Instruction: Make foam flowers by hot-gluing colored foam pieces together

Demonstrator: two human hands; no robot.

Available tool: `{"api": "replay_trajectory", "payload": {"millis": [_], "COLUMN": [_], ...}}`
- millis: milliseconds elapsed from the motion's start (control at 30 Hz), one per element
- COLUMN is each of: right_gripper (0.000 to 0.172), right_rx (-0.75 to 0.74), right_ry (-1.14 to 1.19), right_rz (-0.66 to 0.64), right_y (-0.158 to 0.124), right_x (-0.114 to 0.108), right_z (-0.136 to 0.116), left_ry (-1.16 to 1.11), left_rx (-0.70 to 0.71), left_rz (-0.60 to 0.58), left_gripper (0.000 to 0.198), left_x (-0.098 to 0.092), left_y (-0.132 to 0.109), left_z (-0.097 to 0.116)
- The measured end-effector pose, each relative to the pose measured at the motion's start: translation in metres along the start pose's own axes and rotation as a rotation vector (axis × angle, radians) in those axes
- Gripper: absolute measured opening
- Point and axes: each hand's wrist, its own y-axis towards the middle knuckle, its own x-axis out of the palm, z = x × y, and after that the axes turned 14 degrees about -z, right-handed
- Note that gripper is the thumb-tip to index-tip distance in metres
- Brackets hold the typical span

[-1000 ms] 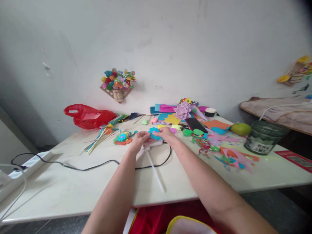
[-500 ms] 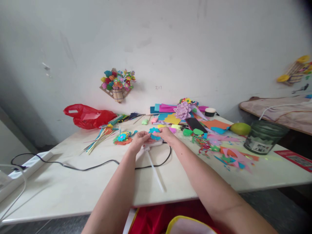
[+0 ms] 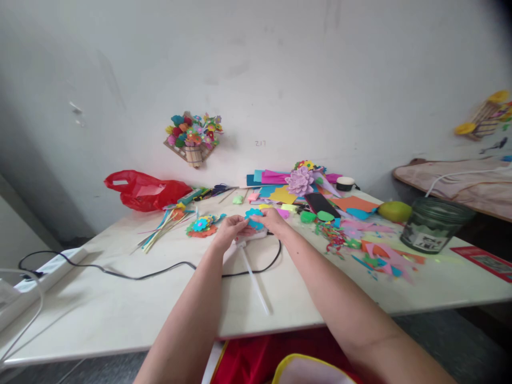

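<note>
Between my two hands is a blue flower cut-out (image 3: 253, 214) with a scalloped edge, held above the table. My left hand (image 3: 232, 229) pinches its left side, and my right hand (image 3: 272, 218) grips its right side with thumb and fingers. Under my hands lies a white glue gun (image 3: 258, 234), partly hidden, with a clear glue stick (image 3: 255, 280) jutting toward me. Left of my left hand sits a stack of blue, yellow and orange flower cut-outs (image 3: 202, 225).
Thin sticks (image 3: 162, 234) and a red plastic bag (image 3: 148, 192) lie left. A black cord (image 3: 140, 278) runs to a power strip (image 3: 60, 269). Coloured scraps (image 3: 384, 256), a phone (image 3: 322, 205) and a green glass jar (image 3: 434, 226) are right. A lilac flower (image 3: 300, 181) stands behind.
Almost nothing differs. Both hands stay in place on the blue flower cut-out, with only a very slight shift of the fingers.
</note>
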Motion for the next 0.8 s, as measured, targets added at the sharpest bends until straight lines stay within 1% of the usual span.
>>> {"api": "replay_trajectory", "payload": {"millis": [267,467,567,667,800], "right_gripper": [0.036,0.038,0.038,0.039,0.039], "right_rx": [-0.013,-0.012,-0.004,-0.007,-0.012], "right_ry": [0.007,-0.059,-0.053,0.009,0.026], "right_rz": [0.004,0.064,0.028,-0.022,-0.023], "right_y": [-0.0032,-0.0006,-0.0019,-0.0036,-0.0028], "right_x": [0.0001,-0.0007,-0.0012,-0.0013,-0.0006], "right_z": [-0.0055,-0.001,-0.0032,-0.006,-0.0045], "left_ry": [-0.014,-0.014,0.002,0.004,0.01], "left_rx": [0.025,-0.003,-0.007,0.003,0.005], "left_rz": [0.024,-0.016,-0.003,0.027,0.045], "left_gripper": [0.034,0.034,0.035,0.036,0.036], "left_x": [-0.0007,0.0009,0.001,0.0006,0.0005], "left_y": [0.0012,-0.001,-0.0008,0.0006,0.0014], "left_z": [-0.0012,0.0009,0.001,0.0001,-0.001]}}
